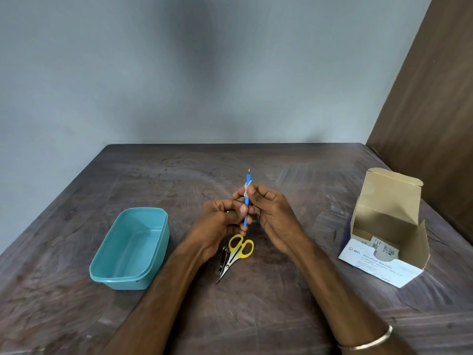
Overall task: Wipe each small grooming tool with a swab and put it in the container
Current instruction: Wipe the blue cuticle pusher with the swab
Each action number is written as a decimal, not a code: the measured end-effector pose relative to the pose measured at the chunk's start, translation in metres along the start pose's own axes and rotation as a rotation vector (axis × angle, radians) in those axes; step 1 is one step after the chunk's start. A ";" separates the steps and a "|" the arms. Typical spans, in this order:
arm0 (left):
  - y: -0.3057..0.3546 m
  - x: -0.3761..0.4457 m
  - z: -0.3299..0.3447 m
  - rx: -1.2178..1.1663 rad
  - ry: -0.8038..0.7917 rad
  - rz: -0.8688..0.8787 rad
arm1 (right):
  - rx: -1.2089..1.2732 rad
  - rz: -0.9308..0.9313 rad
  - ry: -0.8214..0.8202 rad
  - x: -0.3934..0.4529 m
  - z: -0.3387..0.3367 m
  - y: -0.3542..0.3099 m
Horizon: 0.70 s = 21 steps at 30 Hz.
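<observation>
My left hand grips the lower part of a thin blue-handled grooming tool, which stands upright with its metal tip up. My right hand pinches a small white swab around the upper part of the blue handle. Below the hands, small scissors with yellow handles lie on the table, and a metal nail clipper rests against their left side. A teal plastic container sits open at the left with nothing visible inside.
An opened cardboard box of alcohol swabs stands at the right, flap raised. The dark wooden table meets a grey wall at the back and a brown panel at the far right.
</observation>
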<state>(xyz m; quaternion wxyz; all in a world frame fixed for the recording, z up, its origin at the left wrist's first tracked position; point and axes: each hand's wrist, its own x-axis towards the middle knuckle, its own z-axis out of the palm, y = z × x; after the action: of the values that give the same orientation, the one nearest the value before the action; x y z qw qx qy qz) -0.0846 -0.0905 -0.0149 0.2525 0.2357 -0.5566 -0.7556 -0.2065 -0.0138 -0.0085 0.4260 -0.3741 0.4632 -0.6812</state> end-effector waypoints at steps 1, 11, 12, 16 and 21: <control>0.000 0.001 -0.001 0.010 0.009 -0.002 | -0.028 -0.001 0.008 0.000 0.000 0.001; -0.004 0.003 -0.003 0.117 0.143 0.024 | -0.293 -0.052 0.129 0.004 -0.003 0.010; -0.004 0.003 -0.003 0.136 0.158 0.039 | -0.301 -0.060 0.145 0.004 -0.002 0.010; -0.006 0.004 -0.004 0.203 0.206 0.116 | -0.342 -0.128 0.184 0.002 0.003 0.010; -0.005 0.003 -0.002 0.263 0.259 0.187 | -0.367 -0.144 0.170 0.004 0.002 0.013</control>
<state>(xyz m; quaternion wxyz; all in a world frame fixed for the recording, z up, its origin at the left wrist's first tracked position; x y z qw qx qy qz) -0.0862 -0.0922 -0.0204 0.3579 0.3091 -0.6330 -0.6129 -0.2031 -0.0209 -0.0198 0.2602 -0.4188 0.5859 -0.6431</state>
